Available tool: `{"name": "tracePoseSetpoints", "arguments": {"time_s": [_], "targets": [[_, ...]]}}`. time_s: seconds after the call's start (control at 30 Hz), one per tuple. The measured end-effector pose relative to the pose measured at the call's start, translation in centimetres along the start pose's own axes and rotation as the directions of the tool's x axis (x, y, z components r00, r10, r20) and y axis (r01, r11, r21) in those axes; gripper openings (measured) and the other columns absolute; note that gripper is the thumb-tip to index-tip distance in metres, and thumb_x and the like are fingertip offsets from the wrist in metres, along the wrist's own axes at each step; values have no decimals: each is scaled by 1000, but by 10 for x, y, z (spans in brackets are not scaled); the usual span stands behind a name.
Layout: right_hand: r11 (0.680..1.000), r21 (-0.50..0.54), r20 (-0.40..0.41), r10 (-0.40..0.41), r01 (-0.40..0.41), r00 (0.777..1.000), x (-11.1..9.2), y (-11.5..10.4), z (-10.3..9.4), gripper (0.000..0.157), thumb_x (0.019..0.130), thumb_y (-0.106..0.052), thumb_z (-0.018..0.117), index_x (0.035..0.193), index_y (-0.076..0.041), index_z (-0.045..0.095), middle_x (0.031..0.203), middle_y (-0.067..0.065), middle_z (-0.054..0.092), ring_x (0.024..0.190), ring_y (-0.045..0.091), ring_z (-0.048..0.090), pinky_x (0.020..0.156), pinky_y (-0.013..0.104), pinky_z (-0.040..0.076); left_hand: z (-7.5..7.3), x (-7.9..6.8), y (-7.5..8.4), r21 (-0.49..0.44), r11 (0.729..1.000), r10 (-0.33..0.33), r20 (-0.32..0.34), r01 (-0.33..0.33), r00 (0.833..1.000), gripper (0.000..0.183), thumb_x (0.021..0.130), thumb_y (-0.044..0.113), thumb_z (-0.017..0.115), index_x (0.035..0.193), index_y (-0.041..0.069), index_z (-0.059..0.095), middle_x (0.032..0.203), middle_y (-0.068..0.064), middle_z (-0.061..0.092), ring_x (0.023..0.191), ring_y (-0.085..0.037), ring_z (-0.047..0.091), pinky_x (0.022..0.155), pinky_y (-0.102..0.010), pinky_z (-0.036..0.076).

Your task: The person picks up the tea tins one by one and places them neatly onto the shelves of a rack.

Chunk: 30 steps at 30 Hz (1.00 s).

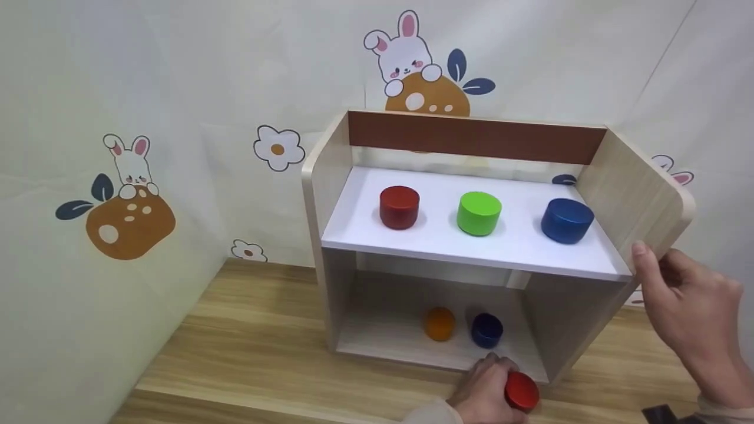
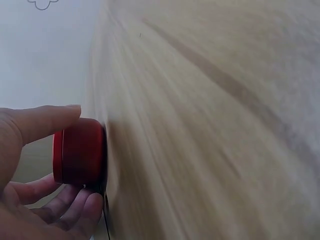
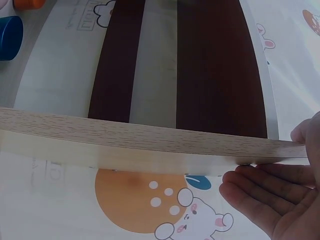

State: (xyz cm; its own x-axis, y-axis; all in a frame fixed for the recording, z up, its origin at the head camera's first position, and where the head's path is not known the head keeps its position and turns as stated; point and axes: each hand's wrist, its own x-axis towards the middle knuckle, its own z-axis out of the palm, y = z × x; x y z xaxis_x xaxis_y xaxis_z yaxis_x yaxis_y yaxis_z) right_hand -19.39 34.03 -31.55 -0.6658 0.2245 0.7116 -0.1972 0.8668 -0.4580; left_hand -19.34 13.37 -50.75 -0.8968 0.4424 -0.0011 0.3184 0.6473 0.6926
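Observation:
My left hand point(image 1: 488, 393) is low at the front of a small wooden two-tier shelf point(image 1: 471, 253). Between thumb and fingers it holds a short red cylinder point(image 1: 522, 391), close by the shelf's lower right front corner. In the left wrist view this red cylinder point(image 2: 80, 152) shows a seam near one end, and its other end is right at the wooden surface point(image 2: 200, 130). My right hand point(image 1: 695, 312) grips the front edge of the shelf's right side panel point(image 3: 150, 137), thumb on one side and fingers on the other.
On the white upper board point(image 1: 436, 241) stand a red cylinder point(image 1: 399, 207), a green one point(image 1: 479, 213) and a blue one point(image 1: 566, 221). The lower level holds an orange cylinder point(image 1: 440, 324) and a dark blue one point(image 1: 487, 330). Behind hangs a rabbit-print sheet point(image 1: 206, 59).

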Motion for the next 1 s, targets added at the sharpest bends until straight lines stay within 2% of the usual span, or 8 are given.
{"name": "tracePoseSetpoints", "arguments": {"time_s": [0.17, 0.3, 0.5, 0.73, 1.0], "targets": [[1000, -3, -2, 0, 0, 1000, 0, 0, 0, 37, 98, -22, 63, 101, 13, 72, 91, 35, 68, 73, -37, 31, 54, 0, 29, 4, 4, 5, -78, 995, -57, 47, 61, 997, 59, 61, 16, 97, 109, 27, 65, 95, 14, 52, 89, -1, 51, 81, -24, 49], [1000, 0, -16, -12, 12, 1000, 1, 1, 0, 36, 97, -22, 63, 98, 13, 73, 88, 34, 69, 72, -36, 32, 54, 2, 29, 7, 5, 6, -103, 993, -57, 67, 64, 996, 58, 62, 11, 95, 108, 25, 64, 95, 14, 52, 89, -1, 51, 79, -24, 50], [1000, 6, -27, -23, 23, 999, 1, 2, 0, 35, 97, -22, 64, 96, 12, 74, 85, 33, 69, 70, -35, 33, 53, 3, 29, 10, 5, 4, -79, 997, -2, 45, 6, 999, 56, 63, 12, 95, 108, 23, 65, 93, 13, 52, 86, -1, 51, 77, -21, 48], [998, 7, -49, -58, 58, 997, 0, 3, 0, 35, 95, -22, 65, 85, 10, 73, 77, 30, 70, 65, -31, 36, 51, 6, 29, 8, 3, 4, 25, 994, 101, 42, -102, 994, 50, 68, 25, 93, 110, 19, 67, 92, 14, 53, 83, 1, 49, 76, -16, 42], [998, 13, -47, -61, 61, 997, 1, 3, 1, 34, 96, -22, 66, 83, 9, 73, 75, 29, 70, 60, -29, 37, 49, 8, 29, -1, -5, 8, -3, 997, 74, 89, -74, 993, 52, 70, 25, 93, 114, 21, 67, 95, 13, 53, 85, 1, 49, 74, -18, 44]]}}
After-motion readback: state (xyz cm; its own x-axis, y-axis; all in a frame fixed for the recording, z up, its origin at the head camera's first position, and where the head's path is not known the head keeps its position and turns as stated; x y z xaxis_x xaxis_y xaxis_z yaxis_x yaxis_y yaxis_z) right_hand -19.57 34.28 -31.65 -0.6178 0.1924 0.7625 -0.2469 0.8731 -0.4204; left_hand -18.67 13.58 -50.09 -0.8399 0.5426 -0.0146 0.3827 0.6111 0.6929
